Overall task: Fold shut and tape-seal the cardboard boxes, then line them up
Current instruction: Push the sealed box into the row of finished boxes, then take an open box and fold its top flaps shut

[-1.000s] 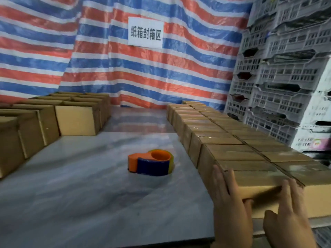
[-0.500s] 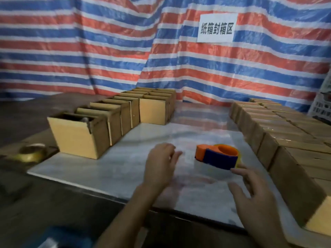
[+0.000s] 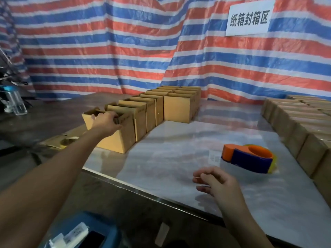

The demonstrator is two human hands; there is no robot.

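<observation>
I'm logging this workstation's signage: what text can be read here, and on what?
"纸箱封箱区": white sign on the striped tarp.
Print on the open cardboard box gripped by the left hand: too blurred.
Paper label beside the tape dispenser: too blurred.

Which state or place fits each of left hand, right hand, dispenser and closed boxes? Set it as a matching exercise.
1 left hand
2 right hand
3 dispenser
4 closed boxes

A in rows at the right of the table
B grips the nearest open box
C hovers, loosely curled, holding nothing
D lies on the table, untouched

Pairs: 1-B, 2-C, 3-D, 4-A
</observation>
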